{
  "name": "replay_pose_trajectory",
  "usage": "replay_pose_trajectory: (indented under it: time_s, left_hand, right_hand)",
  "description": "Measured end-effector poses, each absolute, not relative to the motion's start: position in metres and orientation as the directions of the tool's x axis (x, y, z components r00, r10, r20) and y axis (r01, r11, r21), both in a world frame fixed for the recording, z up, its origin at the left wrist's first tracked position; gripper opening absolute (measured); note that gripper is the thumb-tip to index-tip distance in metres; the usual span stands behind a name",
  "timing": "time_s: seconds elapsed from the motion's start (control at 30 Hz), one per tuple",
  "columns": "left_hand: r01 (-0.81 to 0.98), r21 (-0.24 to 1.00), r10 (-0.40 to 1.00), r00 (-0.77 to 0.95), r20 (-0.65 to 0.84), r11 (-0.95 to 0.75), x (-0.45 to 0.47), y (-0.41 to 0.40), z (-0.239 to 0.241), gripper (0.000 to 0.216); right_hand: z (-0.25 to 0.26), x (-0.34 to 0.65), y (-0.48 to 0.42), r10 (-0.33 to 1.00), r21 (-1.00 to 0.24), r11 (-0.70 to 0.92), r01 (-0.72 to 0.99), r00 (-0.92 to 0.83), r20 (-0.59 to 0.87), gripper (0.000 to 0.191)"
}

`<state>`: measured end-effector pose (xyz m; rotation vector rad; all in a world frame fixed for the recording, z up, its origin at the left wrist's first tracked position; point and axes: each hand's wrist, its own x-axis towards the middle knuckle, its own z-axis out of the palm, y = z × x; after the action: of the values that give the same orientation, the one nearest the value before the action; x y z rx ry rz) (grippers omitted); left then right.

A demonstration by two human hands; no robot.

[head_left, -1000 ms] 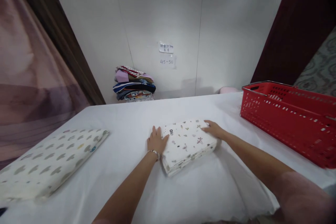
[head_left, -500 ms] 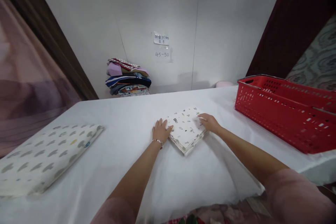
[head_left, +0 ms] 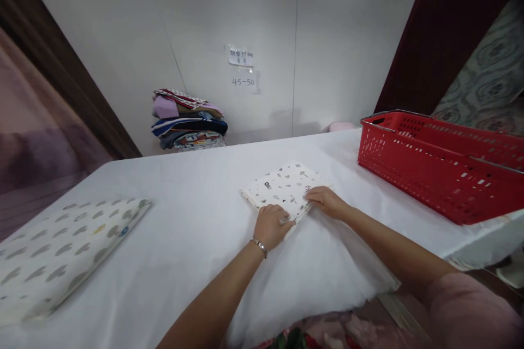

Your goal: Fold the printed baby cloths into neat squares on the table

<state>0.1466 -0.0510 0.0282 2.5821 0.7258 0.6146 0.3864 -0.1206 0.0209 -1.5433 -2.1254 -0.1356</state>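
A folded white cloth with small printed figures (head_left: 283,187) lies on the white table (head_left: 196,240), turned cornerwise to me. My left hand (head_left: 272,224) is curled at its near corner, fingers closed on the edge. My right hand (head_left: 325,200) rests on the cloth's right edge, fingers bent and pressing it. A thin bracelet is on my left wrist.
A red plastic basket (head_left: 442,161) stands at the right. A folded white cloth with grey cloud shapes (head_left: 61,253) lies at the left. A stack of coloured folded clothes (head_left: 188,125) sits by the back wall under two paper notes. Table's front edge is near.
The cloth has been turned and pushed a little away from me. My left hand moved from its left side to its near corner and closed on it. The view shifted right.
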Motion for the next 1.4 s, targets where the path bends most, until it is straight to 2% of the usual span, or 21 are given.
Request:
replay_pose_trajectory:
  time_s: [0.27,0.43,0.57,0.83,0.93,1.0,1.1,1.23,1.4]
  left_hand:
    - [0.469,0.432,0.605,0.751,0.264,-0.77,0.152,-0.055,0.034,0.015]
    - [0.445,0.362,0.56,0.755,0.341,-0.819,0.151,-0.059,0.031,0.016]
    - [0.366,0.292,0.459,0.804,0.378,-0.883,0.146,-0.062,0.025,0.017]
    - [0.344,0.27,0.43,0.806,0.407,-0.9,0.141,-0.068,0.02,0.013]
    - [0.322,0.282,0.419,0.799,0.431,-0.904,0.14,-0.069,0.017,0.013]
    - [0.313,0.288,0.416,0.79,0.449,-0.905,0.139,-0.069,0.015,0.015]
    - [0.308,0.282,0.411,0.785,0.464,-0.908,0.138,-0.068,0.012,0.017]
    - [0.299,0.267,0.394,0.793,0.464,-0.916,0.136,-0.069,0.012,0.021]
    - [0.292,0.257,0.382,0.805,0.455,-0.921,0.134,-0.07,0.015,0.027]
  right_hand:
    - [0.012,0.388,-0.117,0.843,-0.106,0.375,0.921,-0.291,0.452,0.026]
    - [0.007,0.384,-0.122,0.811,-0.075,0.37,0.926,-0.282,0.512,0.027]
    - [0.0,0.383,-0.13,0.784,-0.098,0.393,0.914,-0.277,0.556,0.029]
    - [0.004,0.382,-0.135,0.811,-0.2,0.379,0.904,-0.22,0.541,0.03]
    - [0.006,0.402,-0.133,0.865,-0.296,0.238,0.925,-0.063,0.498,0.031]
    - [0.007,0.423,-0.131,0.881,-0.432,0.028,0.902,0.182,0.436,0.028]
    - [0.01,0.453,-0.13,0.807,-0.566,-0.246,0.787,0.489,0.33,0.028]
    - [0.012,0.469,-0.123,0.766,-0.614,-0.399,0.681,0.616,0.185,0.031]
    - [0.017,0.467,-0.108,0.767,-0.587,-0.524,0.617,0.642,-0.009,0.041]
